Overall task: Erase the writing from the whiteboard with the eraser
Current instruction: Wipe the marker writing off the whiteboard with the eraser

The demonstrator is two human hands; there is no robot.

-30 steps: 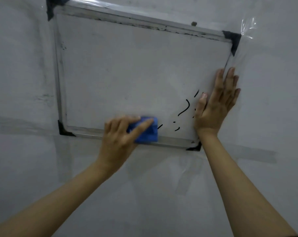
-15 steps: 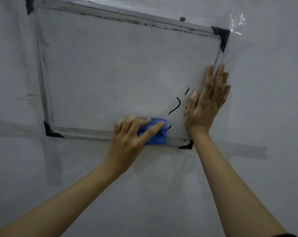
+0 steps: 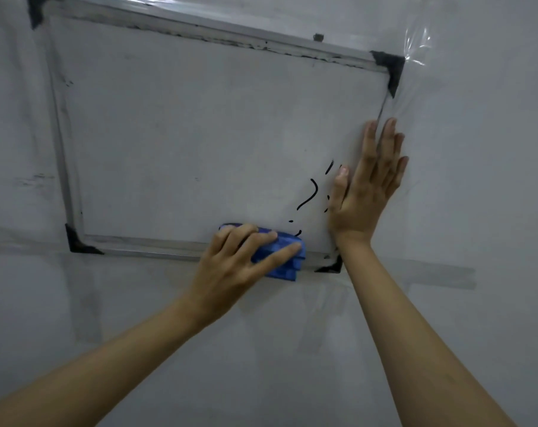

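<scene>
Eraser [image 3: 281, 257]: one blue block, pressed flat against the whiteboard [image 3: 199, 134] at the board's 5 o'clock, overlapping the bottom frame rail. The left hand [image 3: 240, 263] lies over it, fingers spread and curled onto its top face, the thumb stretched along its lower edge; the hand clamps the eraser to the surface. Just at 1 o'clock of the eraser sit the leftover black marks [image 3: 309, 195]: one long curved stroke, one short dash above it, and a few small dots and ticks, some partly hidden by the other hand, so an exact count cannot be given. The right hand [image 3: 366, 186] is laid flat with fingers straight and close together, empty, its palm over the right frame rail at the board's 4 o'clock. Two bare forearms enter from 7 and 5 o'clock of the view. The single whiteboard hangs tilted on a grey wall [image 3: 477, 211], with four black corner caps [image 3: 389, 67] and clear plastic film [image 3: 418, 47] crinkled at its 1 o'clock corner.
</scene>
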